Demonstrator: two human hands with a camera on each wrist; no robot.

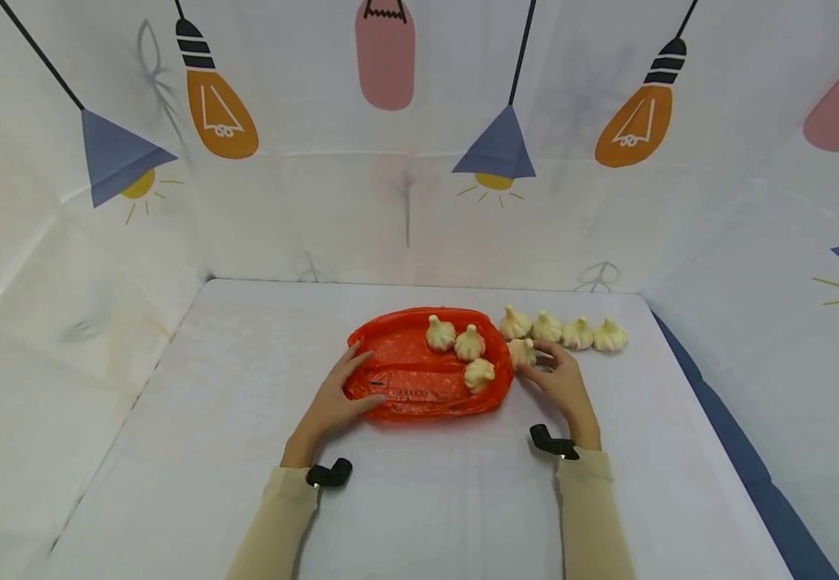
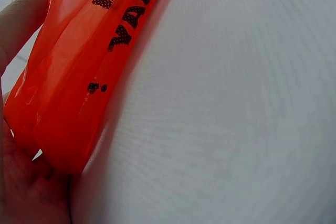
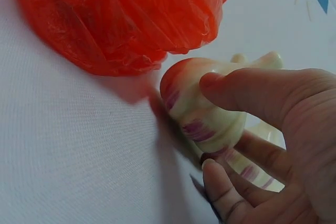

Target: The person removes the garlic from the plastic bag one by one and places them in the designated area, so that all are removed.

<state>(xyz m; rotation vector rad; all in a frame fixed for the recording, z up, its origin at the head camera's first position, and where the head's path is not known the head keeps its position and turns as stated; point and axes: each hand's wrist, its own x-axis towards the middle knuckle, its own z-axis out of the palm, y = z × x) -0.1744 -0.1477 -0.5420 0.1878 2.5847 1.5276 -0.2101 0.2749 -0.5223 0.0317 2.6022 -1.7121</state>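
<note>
A red plastic bag (image 1: 404, 358) lies spread on the table with its rim rolled up and three garlic bulbs inside, one of them a pale bulb (image 1: 440, 333) at the back. My left hand (image 1: 335, 395) holds the bag's left end, fingers and thumb over the rim; in the left wrist view the red film (image 2: 68, 98) covers part of this hand. Just outside the bag's right edge, my right hand (image 1: 560, 383) pinches a garlic bulb (image 3: 210, 103) with purple streaks between thumb and fingers. More garlic bulbs (image 1: 546, 327) stand in a row behind that hand.
The white table (image 1: 434, 499) reaches back to a cloth wall (image 1: 303, 217) printed with lamps and bulbs. Similar cloth hangs on both sides. A dark blue strip (image 1: 738, 451) runs along the table's right edge. Each wrist wears a black camera strap.
</note>
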